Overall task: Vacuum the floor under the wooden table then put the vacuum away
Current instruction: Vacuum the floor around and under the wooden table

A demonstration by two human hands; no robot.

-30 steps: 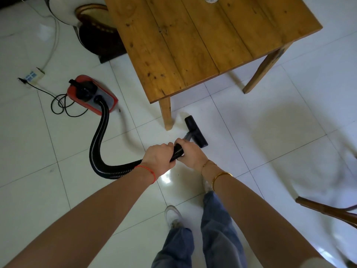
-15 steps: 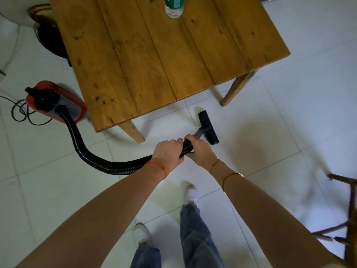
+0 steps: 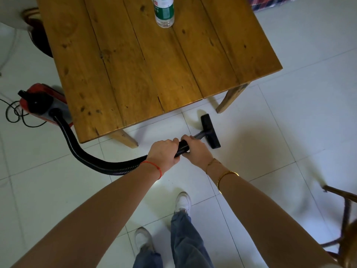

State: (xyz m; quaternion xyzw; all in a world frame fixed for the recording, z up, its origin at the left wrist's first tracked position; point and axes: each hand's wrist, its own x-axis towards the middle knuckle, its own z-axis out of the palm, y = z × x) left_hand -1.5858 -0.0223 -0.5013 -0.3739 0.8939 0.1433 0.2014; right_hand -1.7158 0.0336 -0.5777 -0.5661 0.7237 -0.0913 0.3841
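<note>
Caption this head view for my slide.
Both hands grip the hose, nozzle on the floor beside the table.

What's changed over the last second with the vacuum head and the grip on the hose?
The vacuum head has moved right along the table's near edge, from beside the left front leg toward the right front leg, and sits on open tile. Nothing was taken hold of or let go: the left hand and right hand still grip the hose. The red canister looks unmoved at the table's left corner.
</note>
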